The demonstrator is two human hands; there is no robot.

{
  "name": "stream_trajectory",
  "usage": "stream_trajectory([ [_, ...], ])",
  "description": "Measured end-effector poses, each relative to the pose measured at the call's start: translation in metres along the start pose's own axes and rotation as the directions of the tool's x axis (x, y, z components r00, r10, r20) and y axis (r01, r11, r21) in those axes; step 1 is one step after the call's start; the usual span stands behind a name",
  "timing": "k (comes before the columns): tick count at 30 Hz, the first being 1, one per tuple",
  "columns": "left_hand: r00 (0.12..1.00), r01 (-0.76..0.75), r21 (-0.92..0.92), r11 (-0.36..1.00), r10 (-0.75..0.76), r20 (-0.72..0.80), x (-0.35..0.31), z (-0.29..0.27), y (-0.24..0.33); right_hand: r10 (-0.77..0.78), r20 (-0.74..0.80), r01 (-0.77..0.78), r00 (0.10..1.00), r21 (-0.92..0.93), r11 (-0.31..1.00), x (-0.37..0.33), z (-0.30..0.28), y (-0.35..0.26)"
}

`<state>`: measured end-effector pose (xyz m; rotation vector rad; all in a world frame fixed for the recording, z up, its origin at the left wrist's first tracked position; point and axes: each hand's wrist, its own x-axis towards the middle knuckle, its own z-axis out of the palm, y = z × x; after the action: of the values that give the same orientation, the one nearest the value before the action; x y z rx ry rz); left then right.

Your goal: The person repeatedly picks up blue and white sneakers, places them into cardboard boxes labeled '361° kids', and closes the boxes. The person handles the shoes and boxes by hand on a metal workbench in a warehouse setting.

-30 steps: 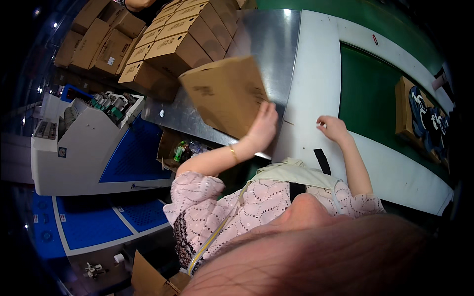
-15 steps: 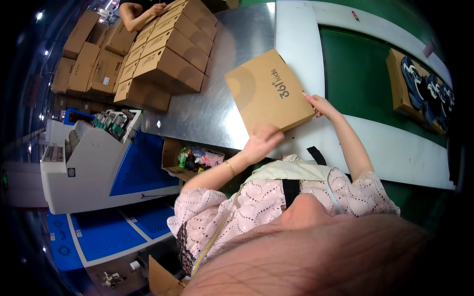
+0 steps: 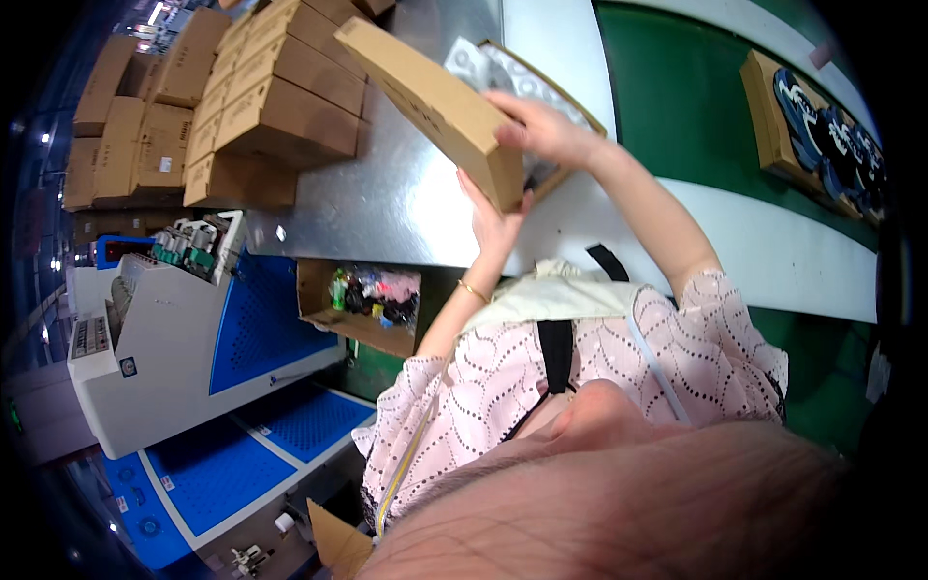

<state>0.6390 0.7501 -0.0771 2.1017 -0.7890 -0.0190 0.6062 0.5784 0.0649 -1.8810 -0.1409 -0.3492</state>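
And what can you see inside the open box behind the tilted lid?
White-and-grey patterned wrapping shows inside the open box. The tilted lid and right hand cover part of the inside; whatever lies under the wrapping can't be seen.

pink dotted blouse (image 3: 611, 350), gold bracelet (image 3: 473, 290)

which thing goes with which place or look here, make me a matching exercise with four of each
1. cardboard lid
2. green bottle
3. shoes
4. machine

A. dark blue and white, at the far right
B. pale and blue, at the left
C. tilted, held by the left hand and right hand
D. inside an open carton near the metal table

Pairs: 1-C, 2-D, 3-A, 4-B
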Motion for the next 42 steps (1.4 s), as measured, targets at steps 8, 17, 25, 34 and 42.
stream_trajectory([
  [8, 0.920, -0.359, 0.030, 0.933, 0.348, 0.179, 0.024, -0.021, 0.007, -0.221, -0.773, -0.234, 0.595, -0.430, 0.872, -0.032, -0.058, 0.024],
  [17, 0.922, 0.258, 0.067, 0.964, -0.266, 0.280, 0.255, -0.030, -0.180, 0.802, 0.142, -0.814, 0.581, 0.107, 0.571, -0.100, 0.042, 0.071],
  [25, 0.568, 0.685, -0.091, 0.723, -0.451, 0.689, 0.119, -0.010, -0.131, 0.541, -0.707, -0.626, 0.456, 0.177, 0.759, -0.103, -0.063, 0.215],
  [34, 0.992, 0.126, -0.427, 0.896, -0.118, 0.045, 0.062, 0.122, -0.023, 0.227, -0.559, -0.571, 0.798, -0.579, 0.581, -0.053, 0.020, 0.139],
  [42, 0.647, -0.693, -0.045, 0.719, 0.649, 0.400, 0.081, 0.088, 0.035, 0.019, -0.767, -0.623, 0.641, -0.506, 0.596, -0.043, -0.034, 0.116],
])
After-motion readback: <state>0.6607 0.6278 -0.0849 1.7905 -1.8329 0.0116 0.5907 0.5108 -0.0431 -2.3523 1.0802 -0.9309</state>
